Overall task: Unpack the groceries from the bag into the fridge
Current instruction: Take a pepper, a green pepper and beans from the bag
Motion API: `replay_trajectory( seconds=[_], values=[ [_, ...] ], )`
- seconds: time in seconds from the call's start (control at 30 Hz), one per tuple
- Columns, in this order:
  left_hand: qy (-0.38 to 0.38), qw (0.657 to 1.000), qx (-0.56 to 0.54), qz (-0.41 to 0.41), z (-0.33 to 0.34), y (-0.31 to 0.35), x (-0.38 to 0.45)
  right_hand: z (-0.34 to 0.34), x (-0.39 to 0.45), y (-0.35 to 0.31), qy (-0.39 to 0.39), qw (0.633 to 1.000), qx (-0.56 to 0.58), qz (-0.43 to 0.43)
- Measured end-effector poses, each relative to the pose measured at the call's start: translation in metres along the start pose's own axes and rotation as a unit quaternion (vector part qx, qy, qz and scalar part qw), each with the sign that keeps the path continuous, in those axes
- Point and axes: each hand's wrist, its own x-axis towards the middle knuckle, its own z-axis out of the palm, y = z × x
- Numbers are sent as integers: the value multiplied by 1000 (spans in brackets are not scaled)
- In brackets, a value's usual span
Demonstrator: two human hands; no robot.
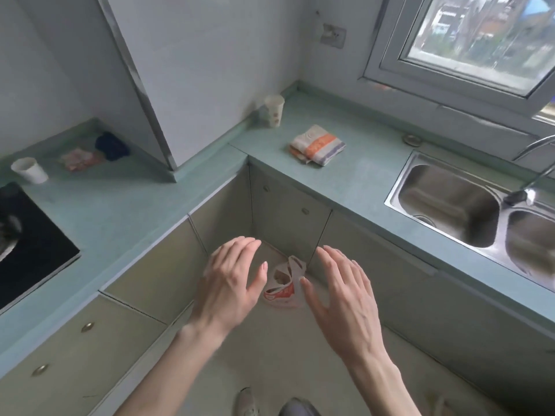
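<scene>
I see both hands stretched out over the floor in the corner where the two runs of cabinets meet. My left hand (231, 279) has its fingers straight and a little spread, thumb out to the side, holding nothing. My right hand (345, 295) is the same: released, fingers extended and fanned, touching nothing that I can make out. Between them, lower down on the floor by the cabinet corner, sits the grocery bag (283, 285), white plastic with red print, its handles standing up and its mouth gaping; something lies inside but I cannot tell what. On the far green counter (354, 175) a folded cloth (317, 145) lies near a paper cup (273, 111). Another cup (29, 170) stands at the left. The steel sink (450, 202) at the right shows only its drain.
</scene>
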Motion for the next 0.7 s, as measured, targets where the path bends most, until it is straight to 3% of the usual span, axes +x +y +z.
replay_trajectory(
  seconds=[0.37, 0.7],
  values=[
    [-31, 996, -68, -58, 176, -60, 63, 131, 88, 74, -43, 999, 24, 11],
    [-70, 988, -82, -111, 357, -137, 57, 318, 115, 167, -109, 989, 102, 17]
  ],
)
